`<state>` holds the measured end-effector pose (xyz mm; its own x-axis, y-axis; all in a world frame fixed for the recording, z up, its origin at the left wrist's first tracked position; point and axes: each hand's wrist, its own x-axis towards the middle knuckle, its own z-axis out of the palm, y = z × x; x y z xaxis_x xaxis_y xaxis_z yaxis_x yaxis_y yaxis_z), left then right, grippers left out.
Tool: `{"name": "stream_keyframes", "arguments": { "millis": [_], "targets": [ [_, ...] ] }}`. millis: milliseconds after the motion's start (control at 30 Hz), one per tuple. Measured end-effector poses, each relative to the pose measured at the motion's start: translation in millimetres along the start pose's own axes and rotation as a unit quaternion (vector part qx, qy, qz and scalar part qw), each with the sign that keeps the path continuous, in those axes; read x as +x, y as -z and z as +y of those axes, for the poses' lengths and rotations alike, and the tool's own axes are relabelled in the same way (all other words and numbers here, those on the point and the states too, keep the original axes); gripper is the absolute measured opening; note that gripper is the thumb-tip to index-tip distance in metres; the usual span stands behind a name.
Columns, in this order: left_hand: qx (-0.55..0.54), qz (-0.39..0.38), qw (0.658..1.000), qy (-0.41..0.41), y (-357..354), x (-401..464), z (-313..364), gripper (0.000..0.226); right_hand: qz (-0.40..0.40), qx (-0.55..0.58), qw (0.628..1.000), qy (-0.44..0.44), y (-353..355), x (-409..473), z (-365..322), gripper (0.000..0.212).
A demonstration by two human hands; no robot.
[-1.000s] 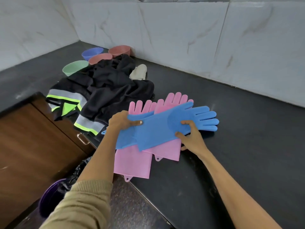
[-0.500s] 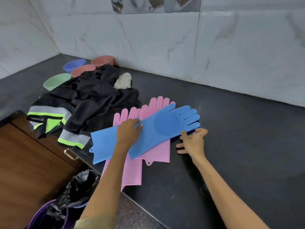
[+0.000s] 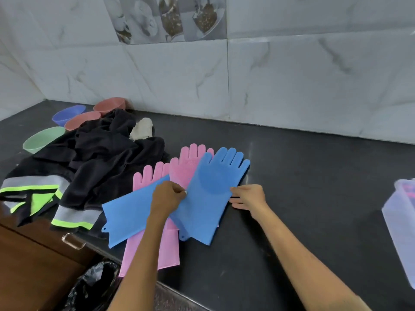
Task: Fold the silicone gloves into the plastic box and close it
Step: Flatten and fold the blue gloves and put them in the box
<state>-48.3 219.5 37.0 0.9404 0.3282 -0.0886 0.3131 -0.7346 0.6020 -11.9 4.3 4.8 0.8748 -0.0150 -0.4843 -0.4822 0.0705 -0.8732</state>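
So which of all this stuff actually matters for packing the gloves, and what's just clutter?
Part of the job: two blue silicone gloves, two pink silicone gloves, translucent plastic box.

Just lying about: black high-visibility jacket, four coloured plastic bowls, beige cloth, black bin bag.

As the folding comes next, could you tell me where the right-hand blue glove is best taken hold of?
Probably at the blue glove's cuff end, from the near side: that edge lies flat and free on the counter, while the left hand covers its left edge.
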Motion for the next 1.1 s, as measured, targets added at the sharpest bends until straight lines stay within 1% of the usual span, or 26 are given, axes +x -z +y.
{"name": "stream_keyframes", "arguments": {
  "millis": [167, 267, 333, 433, 700, 933, 1100],
  "targets": [
    [-0.093, -0.03, 0.995, -0.009, -65.6, -53.0, 50.8, 0.009, 0.005, -0.036, 0.999, -0.026, 96.1, 0.2, -12.5, 0.032],
    [-0.146, -0.071, 0.987, -0.018, -101.5, -80.8, 78.0, 0.009, 0.043, -0.051, 0.996, -0.05, 154.3, -10.0, -13.2, 0.034],
    [-0.154, -0.092, 0.983, -0.03, -120.1, -93.7, 94.8, 0.009, 0.075, -0.051, 0.994, -0.062, 187.0, -20.5, -10.0, 0.031],
    [-0.169, -0.147, 0.974, -0.047, -142.5, -110.5, 118.0, 0.011, 0.133, -0.035, 0.988, -0.063, 222.2, -35.9, -2.4, 0.027],
    [-0.159, -0.187, 0.964, -0.097, -172.6, -137.9, 149.2, 0.014, 0.228, -0.002, 0.973, -0.035, 264.0, -63.4, 16.1, 0.021],
    [-0.151, -0.217, 0.957, -0.123, -185.6, -153.4, 166.0, 0.012, 0.264, -0.001, 0.963, -0.056, 294.3, -83.6, 22.4, 0.016],
    [-0.146, -0.232, 0.953, -0.13, -190.2, -164.4, 169.8, 0.011, 0.284, 0.001, 0.957, -0.064, 302.8, -88.7, 21.3, 0.022]
  ]
}}
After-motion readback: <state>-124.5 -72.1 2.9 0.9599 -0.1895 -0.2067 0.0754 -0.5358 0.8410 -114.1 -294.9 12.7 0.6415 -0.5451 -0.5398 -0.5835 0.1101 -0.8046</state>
